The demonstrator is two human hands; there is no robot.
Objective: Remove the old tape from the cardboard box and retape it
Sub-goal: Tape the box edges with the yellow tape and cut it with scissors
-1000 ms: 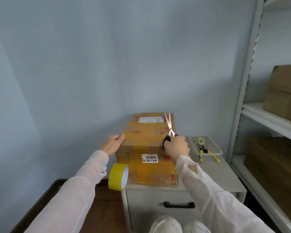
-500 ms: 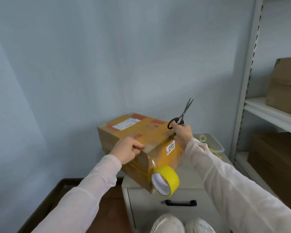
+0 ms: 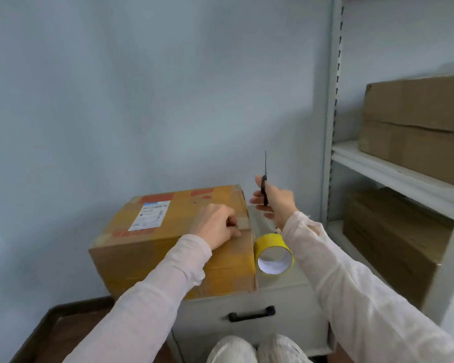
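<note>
A taped cardboard box (image 3: pixel 168 244) with a white shipping label lies on a low white cabinet (image 3: pixel 281 281). My left hand (image 3: pixel 215 225) rests on the box's top near its right edge, fingers curled and pinching the tape there. To the right of the box, my right hand (image 3: pixel 275 203) holds black-handled scissors (image 3: pixel 265 179) upright, blades pointing up and closed. A yellow tape roll (image 3: pixel 273 254) hangs from a clear strip of tape beside the box's right end, below my right hand.
The cabinet has a drawer with a black handle (image 3: pixel 252 313). A white metal shelf unit (image 3: pixel 393 174) at the right holds large cardboard boxes (image 3: pixel 417 121). A blue-grey wall stands behind. My knees (image 3: pixel 257 349) show at the bottom.
The box has turned further, its label side now facing left. My left hand moved to the right edge of the top. The scissors swung upright and the tape roll shifted right.
</note>
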